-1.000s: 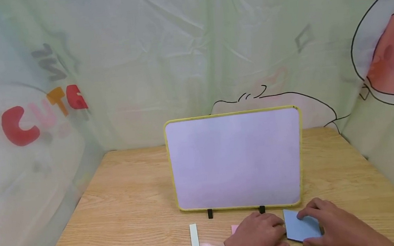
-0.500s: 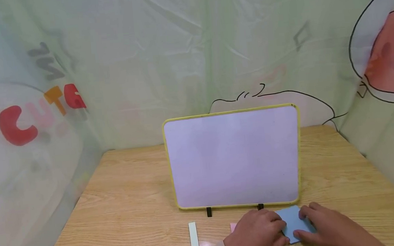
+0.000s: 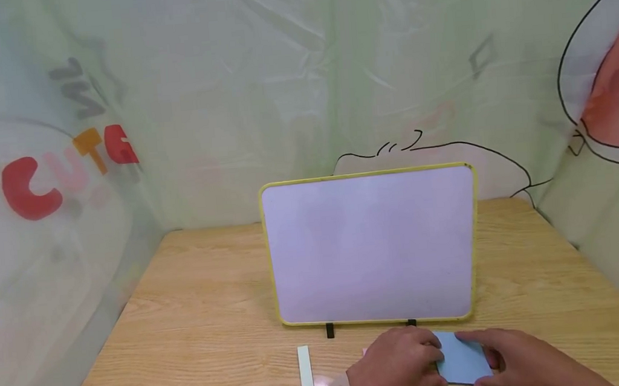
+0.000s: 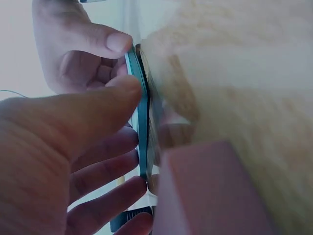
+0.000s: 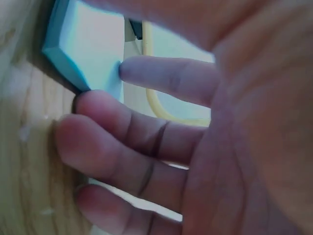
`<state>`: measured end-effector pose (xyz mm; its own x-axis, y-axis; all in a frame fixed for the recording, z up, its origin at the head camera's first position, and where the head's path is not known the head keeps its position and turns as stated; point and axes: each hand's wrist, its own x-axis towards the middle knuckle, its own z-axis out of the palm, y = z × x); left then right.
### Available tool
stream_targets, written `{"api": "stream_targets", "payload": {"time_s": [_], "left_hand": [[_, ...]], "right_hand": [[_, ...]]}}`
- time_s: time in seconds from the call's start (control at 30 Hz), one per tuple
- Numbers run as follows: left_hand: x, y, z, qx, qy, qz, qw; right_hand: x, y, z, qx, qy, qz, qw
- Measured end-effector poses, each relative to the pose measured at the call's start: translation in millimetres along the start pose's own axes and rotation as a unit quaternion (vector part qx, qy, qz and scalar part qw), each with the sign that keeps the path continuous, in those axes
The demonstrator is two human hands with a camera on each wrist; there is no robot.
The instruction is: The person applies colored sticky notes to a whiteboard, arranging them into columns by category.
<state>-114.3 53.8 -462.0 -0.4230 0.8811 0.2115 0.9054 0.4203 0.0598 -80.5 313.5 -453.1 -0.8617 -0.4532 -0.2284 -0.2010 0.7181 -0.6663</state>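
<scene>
A flat blue square pad (image 3: 464,359), like a block of sticky notes, lies on the table in front of the whiteboard. My left hand (image 3: 396,365) holds its left side; in the left wrist view the thumb and fingers span the pad's edge (image 4: 143,122). Its right side is held by my right hand (image 3: 524,361), thumb at the near corner and index finger at the far one. The right wrist view shows the index fingertip against the pad (image 5: 93,44), the other fingers curled beside it. A pink block (image 4: 210,191) stands close by my left hand, which mostly hides it in the head view.
A yellow-framed whiteboard (image 3: 371,249) stands upright on black feet (image 3: 329,331) just behind the hands. Left of them lies a narrow pale green strip (image 3: 305,372). Printed curtains (image 3: 226,102) enclose the wooden table (image 3: 199,323) at the back and both sides.
The blue pad has shifted slightly left and turned, now squarer to the whiteboard. My right hand has followed it and changed its hold; my left fingers have moved onto its left edge.
</scene>
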Motion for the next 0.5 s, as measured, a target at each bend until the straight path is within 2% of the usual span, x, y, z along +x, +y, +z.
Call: {"api": "stream_targets", "payload": {"time_s": [0.1,0.3,0.4,0.5], "left_hand": [[2.4,1.3,-0.2,0.009,-0.001,-0.012,0.9999],[2.5,2.4,-1.7,0.013,0.003,-0.011,0.9999],[1.2,1.6,-2.0,0.015,0.012,-0.003,0.9998],[0.3,0.4,-1.6,0.015,0.022,0.003,0.9997]], "right_hand": [[-1.1,0.8,-0.2,0.001,0.001,-0.013,0.9999],[-3.2,3.0,-2.1,0.006,0.012,-0.082,0.9966],[-1.0,4.0,-0.6,-0.014,0.042,-0.132,0.9903],[2.8,4.3,2.9,-0.041,0.093,-0.182,0.9780]]}}
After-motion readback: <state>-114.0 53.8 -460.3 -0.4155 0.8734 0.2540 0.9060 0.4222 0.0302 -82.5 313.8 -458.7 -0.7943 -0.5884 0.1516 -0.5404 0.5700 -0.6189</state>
